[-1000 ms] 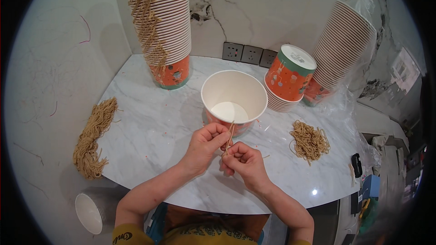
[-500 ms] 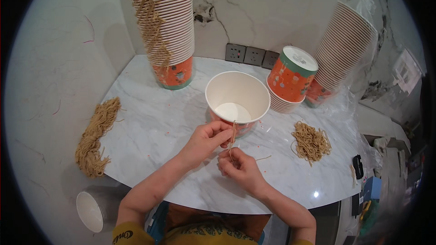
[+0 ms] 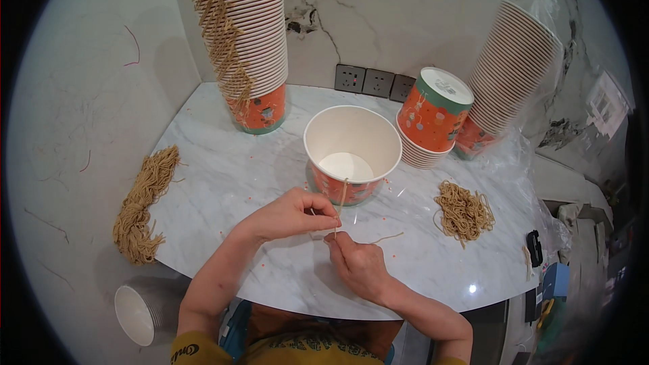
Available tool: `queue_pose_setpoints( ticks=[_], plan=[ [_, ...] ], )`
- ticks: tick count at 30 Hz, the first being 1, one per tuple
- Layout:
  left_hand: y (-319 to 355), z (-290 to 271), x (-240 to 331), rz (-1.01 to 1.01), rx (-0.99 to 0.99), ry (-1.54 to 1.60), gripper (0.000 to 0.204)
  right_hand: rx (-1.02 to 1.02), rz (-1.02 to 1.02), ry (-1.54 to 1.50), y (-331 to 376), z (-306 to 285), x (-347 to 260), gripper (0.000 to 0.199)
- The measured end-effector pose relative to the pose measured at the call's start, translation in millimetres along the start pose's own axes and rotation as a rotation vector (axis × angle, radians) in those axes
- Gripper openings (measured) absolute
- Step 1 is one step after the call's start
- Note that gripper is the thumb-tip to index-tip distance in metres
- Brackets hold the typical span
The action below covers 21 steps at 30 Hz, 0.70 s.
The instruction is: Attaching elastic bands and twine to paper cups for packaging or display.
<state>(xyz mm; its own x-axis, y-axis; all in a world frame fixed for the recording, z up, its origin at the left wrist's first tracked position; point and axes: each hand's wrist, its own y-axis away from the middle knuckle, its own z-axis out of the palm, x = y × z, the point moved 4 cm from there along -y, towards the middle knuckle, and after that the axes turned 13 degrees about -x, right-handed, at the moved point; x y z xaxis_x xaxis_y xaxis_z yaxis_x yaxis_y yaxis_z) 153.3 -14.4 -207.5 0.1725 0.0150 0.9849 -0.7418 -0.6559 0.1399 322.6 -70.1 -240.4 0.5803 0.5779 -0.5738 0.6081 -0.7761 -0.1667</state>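
While my left hand (image 3: 291, 215) pinches the tan cord (image 3: 343, 197) just under the open paper bucket (image 3: 351, 152) at the table's (image 3: 223, 176) middle, my right hand (image 3: 358, 265) closes its fingers on the cord's lower end. I judge a hard tug could tip the light bucket or slip the cord free.

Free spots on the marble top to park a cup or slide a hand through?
Widest bare stretch on the white marble tabletop: between the tan string bundle at left, the tall cup stack and the open orange paper bowl. A smaller gap lies between the bowl and the loose string pile. Crowded: back right around the stacked cups; front centre, left hand and right hand.
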Motion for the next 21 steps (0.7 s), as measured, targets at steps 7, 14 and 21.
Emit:
queue_pose_setpoints(
  ticks=[7, 14, 21],
  plan=[
    [-3.9, 1.5, -7.9, 0.068, 0.158, 0.233, 0.010, 0.015, 0.030, 0.120, -2.6, -2.3, -1.7, 0.012],
    [-15.0, 24.8, -18.0, 0.019, 0.243, 0.417, 0.006, 0.039, -0.091, 0.381, 1.4, 7.1, -2.7, 0.031],
    [-12.6, 21.3, -8.3, 0.149, 0.442, 0.318, 0.009, -0.128, -0.266, 0.426, 15.3, 26.5, -19.5, 0.039]
  ],
)
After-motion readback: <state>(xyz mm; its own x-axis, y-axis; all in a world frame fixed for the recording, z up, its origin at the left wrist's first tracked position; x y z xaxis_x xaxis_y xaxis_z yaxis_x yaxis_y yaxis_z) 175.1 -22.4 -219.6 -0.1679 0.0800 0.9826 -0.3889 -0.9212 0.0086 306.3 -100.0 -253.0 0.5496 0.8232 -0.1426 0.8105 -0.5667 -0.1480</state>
